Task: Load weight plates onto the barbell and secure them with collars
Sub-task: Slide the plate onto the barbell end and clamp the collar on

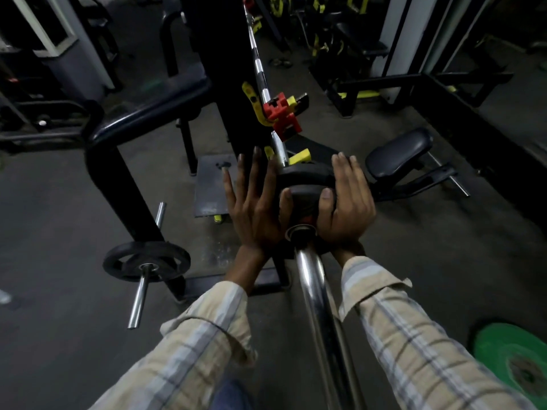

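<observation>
The chrome barbell sleeve (pixel 310 276) runs away from me, and its shaft (pixel 259 66) carries on through the black rack. A black weight plate (pixel 305 179) sits on the sleeve between my hands. My left hand (pixel 254 208) presses its palm against the plate's left rim, fingers straight and spread, thumb on the plate's face. My right hand (pixel 346 202) wraps the right rim, also with its thumb on the face. Two red collars (pixel 281 113) sit on the bar beyond the plate, beside a yellow rack hook (pixel 251 99).
At lower left a black plate (pixel 130 258) hangs on a chrome storage peg of a black frame. A green plate (pixel 515 359) lies on the floor at lower right. A padded seat (pixel 396 155) stands right of the bar. Benches and machines fill the dark background.
</observation>
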